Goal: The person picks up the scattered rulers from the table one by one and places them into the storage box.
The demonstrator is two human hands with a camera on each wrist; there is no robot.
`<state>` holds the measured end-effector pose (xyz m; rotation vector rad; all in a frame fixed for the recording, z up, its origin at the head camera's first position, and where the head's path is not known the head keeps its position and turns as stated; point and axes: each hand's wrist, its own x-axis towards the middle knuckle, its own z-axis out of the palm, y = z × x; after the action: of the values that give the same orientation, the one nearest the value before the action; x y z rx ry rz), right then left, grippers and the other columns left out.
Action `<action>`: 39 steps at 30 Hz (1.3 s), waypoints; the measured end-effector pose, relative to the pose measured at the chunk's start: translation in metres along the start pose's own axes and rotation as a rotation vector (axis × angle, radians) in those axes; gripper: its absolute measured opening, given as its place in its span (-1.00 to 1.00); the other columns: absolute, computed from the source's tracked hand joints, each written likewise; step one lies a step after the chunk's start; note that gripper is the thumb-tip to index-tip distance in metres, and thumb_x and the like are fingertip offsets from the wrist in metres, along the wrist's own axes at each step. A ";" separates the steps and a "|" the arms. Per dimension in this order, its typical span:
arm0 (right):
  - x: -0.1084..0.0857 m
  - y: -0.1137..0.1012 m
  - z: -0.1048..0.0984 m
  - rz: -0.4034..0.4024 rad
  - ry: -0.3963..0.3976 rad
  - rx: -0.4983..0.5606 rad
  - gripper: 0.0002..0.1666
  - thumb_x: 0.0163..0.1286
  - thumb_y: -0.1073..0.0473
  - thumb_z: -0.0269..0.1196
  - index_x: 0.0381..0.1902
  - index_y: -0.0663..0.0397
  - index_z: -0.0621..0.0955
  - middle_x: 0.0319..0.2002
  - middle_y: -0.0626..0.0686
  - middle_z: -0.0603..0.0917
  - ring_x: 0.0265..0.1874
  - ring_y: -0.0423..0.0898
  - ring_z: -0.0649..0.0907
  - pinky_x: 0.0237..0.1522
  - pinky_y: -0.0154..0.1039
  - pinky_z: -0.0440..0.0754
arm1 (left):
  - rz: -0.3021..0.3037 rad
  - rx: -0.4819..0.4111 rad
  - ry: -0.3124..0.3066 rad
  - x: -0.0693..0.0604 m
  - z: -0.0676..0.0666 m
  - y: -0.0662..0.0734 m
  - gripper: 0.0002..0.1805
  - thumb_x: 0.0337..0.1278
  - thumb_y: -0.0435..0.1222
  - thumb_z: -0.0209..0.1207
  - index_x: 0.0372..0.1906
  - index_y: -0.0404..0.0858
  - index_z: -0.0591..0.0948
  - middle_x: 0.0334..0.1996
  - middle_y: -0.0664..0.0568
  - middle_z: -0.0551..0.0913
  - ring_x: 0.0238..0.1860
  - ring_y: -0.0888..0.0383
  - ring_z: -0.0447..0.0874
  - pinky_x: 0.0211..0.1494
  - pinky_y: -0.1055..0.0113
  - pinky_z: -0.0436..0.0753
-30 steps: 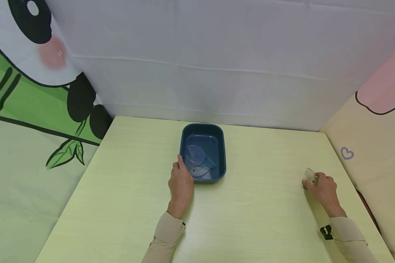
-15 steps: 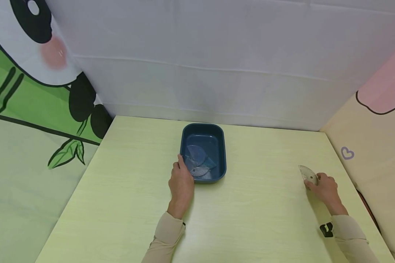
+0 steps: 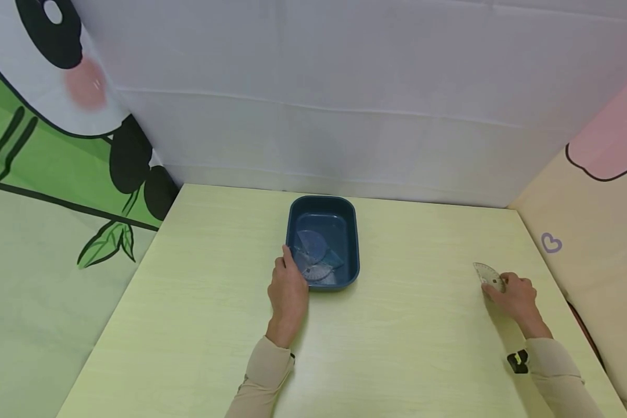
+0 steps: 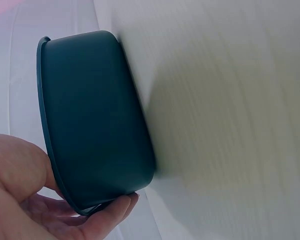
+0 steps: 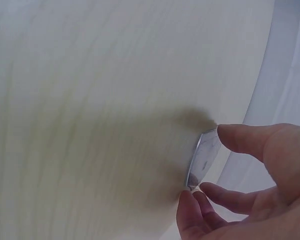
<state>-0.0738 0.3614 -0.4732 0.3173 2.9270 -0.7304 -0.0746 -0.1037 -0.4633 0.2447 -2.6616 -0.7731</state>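
My left hand (image 3: 288,293) grips the near left corner of a dark blue plastic bin (image 3: 349,284), thumb at the rim and fingers against the outer wall (image 4: 90,115). Inside the bin lie several clear plastic pieces, among them a protractor (image 3: 317,272) and a bluish triangular piece (image 3: 333,259). At the right of the table, my right hand (image 3: 514,299) pinches a second clear protractor (image 3: 485,271) between thumb and fingers. The right wrist view shows this protractor (image 5: 202,155) edge-on, close to the tabletop; whether it touches there I cannot tell.
The pale wooden table (image 3: 397,337) meets a white cloth wall (image 3: 345,145) just behind the bin. Printed cloth walls stand at left (image 3: 47,290) and right (image 3: 606,244). A small black object (image 3: 518,361) shows beside the right cuff.
The protractor in my right hand has turned so that its curved edge and more of its face show toward the upper left. My left hand and the bin stay in place.
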 end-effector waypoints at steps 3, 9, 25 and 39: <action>0.000 -0.001 -0.001 -0.003 -0.005 -0.001 -0.22 0.55 0.05 0.12 0.24 0.79 0.23 0.07 0.74 0.34 0.07 0.61 0.28 0.02 0.41 0.30 | 0.001 0.001 0.001 0.000 0.000 0.000 -0.39 0.32 -0.52 0.16 0.44 -0.50 0.35 -0.03 -0.37 0.57 -0.18 -0.27 0.67 -0.37 -0.13 0.64; 0.002 0.001 -0.004 0.008 -0.023 0.012 -0.21 0.55 0.04 0.13 0.25 0.78 0.22 0.08 0.73 0.31 0.05 0.60 0.29 0.02 0.40 0.29 | 0.001 0.008 -0.014 0.000 0.000 -0.001 -0.35 0.28 -0.51 0.21 0.45 -0.50 0.34 -0.02 -0.37 0.57 -0.17 -0.25 0.67 -0.34 -0.12 0.65; 0.008 0.002 -0.002 0.072 -0.002 0.066 -0.18 0.51 0.03 0.18 0.23 0.77 0.22 0.05 0.67 0.35 -0.02 0.50 0.39 -0.04 0.29 0.40 | 0.007 0.017 0.000 0.000 0.002 0.000 -0.33 0.22 -0.52 0.24 0.44 -0.50 0.34 -0.03 -0.36 0.57 -0.18 -0.25 0.67 -0.35 -0.11 0.66; 0.021 0.016 0.006 0.059 0.012 0.182 -0.12 0.49 0.02 0.26 0.35 0.69 0.19 0.25 0.65 0.34 0.16 0.50 0.48 0.05 0.24 0.54 | -0.001 0.031 0.007 0.003 0.009 0.003 -0.32 0.23 -0.51 0.25 0.44 -0.50 0.34 -0.01 -0.36 0.57 -0.16 -0.24 0.67 -0.33 -0.10 0.67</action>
<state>-0.0905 0.3759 -0.4888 0.4236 2.8533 -0.9920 -0.0808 -0.0976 -0.4679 0.2568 -2.6684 -0.7311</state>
